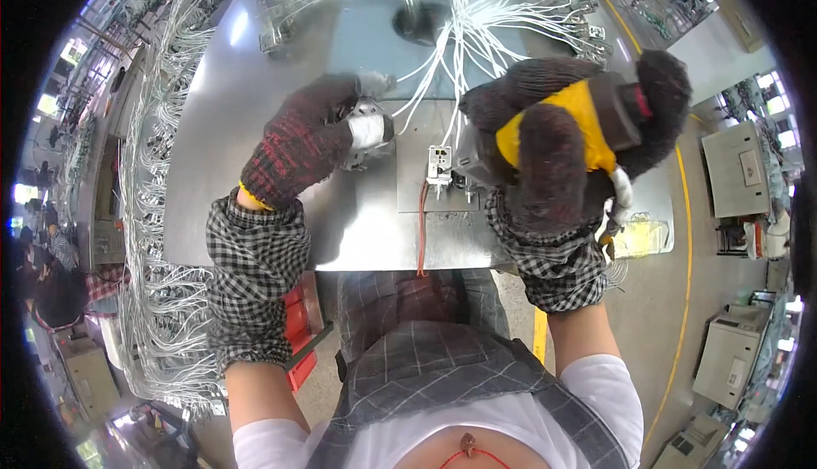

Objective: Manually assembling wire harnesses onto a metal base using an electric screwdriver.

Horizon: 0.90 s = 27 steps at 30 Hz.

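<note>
Clasping the yellow-and-black tool (580,103) with the right grip (551,163), pinching a small metal part (366,110) with the left grip (299,139)! Now spot the white block (439,161): just left of the right grip, nearer that than the left, lying fore-and-aft.

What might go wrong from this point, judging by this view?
White wires run close to the yellow-and-dark tool in the right hand, so they might snag on it. The small metal part might slip from the knit-gloved left hand. The red-brown cord reaches the near edge of the table, where it could get tugged.
</note>
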{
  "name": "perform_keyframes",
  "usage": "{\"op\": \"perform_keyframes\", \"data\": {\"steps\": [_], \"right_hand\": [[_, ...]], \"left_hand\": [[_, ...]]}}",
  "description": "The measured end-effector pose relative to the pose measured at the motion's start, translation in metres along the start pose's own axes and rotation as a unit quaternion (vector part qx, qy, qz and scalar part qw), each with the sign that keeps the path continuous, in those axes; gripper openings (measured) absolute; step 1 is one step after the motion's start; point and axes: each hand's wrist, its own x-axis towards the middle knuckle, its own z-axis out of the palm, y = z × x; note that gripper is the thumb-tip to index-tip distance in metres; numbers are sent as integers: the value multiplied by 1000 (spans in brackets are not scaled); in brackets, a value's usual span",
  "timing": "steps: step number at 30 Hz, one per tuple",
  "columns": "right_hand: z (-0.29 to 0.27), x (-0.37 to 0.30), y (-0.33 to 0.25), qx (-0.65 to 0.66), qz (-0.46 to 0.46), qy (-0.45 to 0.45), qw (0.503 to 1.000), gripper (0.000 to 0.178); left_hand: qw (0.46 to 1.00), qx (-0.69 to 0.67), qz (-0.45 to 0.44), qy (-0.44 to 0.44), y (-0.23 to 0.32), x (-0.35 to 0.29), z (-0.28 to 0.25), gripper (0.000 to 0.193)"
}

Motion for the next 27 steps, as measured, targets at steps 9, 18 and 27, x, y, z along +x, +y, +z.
{"op": "perform_keyframes", "data": {"steps": [9,18,27], "right_hand": [[10,8,-10,18,-26,36,999,77],[10,9,-4,53,-33,45,997,80],[-16,39,3,145,-71,91,983,83]], "left_hand": [[992,-109,34,53,-2,-11,27,46],[947,195,240,89,-15,-23,49,69],[1000,-1,-11,7,15,-12,76,47]]}}
